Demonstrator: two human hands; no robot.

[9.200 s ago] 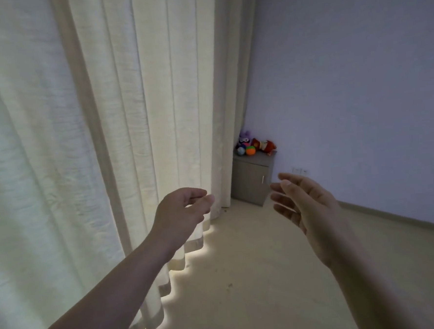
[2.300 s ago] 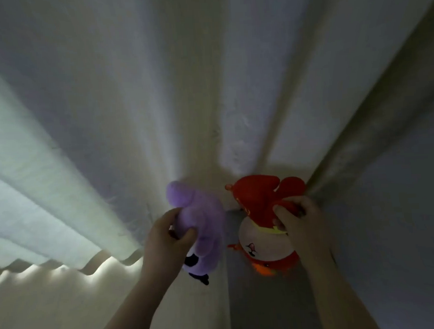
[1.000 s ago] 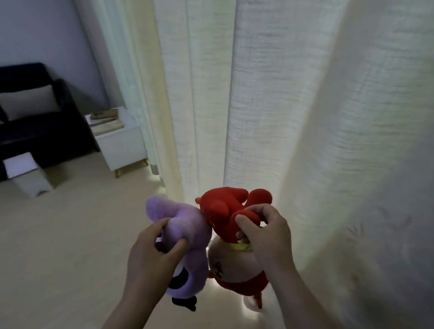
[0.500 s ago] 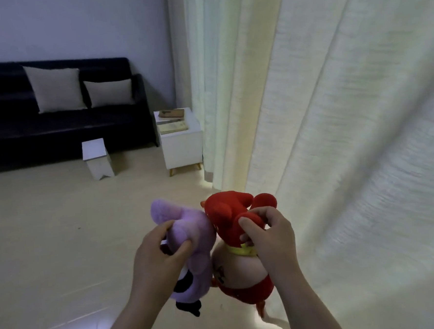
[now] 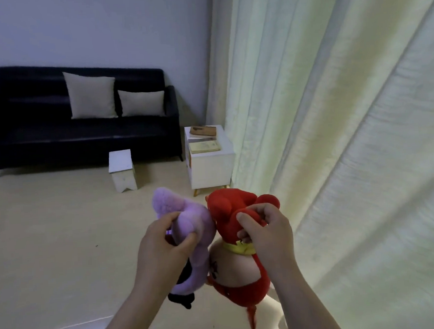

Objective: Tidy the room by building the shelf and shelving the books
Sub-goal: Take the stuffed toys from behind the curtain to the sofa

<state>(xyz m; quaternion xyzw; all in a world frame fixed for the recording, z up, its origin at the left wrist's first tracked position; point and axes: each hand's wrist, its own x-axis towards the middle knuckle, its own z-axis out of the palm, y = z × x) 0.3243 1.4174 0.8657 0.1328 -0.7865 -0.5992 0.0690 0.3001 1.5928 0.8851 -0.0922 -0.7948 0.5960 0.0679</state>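
Two sets of fingers clamp tight — left hand on purple toy, right hand on red toy — both hanging lengthwise downward.

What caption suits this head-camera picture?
Left hand grips a purple plush toy, right hand a red plush toy; dark sofa beyond.

A dark sofa stands against the pale wall, cream curtain glowing beside beige floor.

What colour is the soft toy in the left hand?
The soft toy in the left hand is light purple, black at the bottom; head view.
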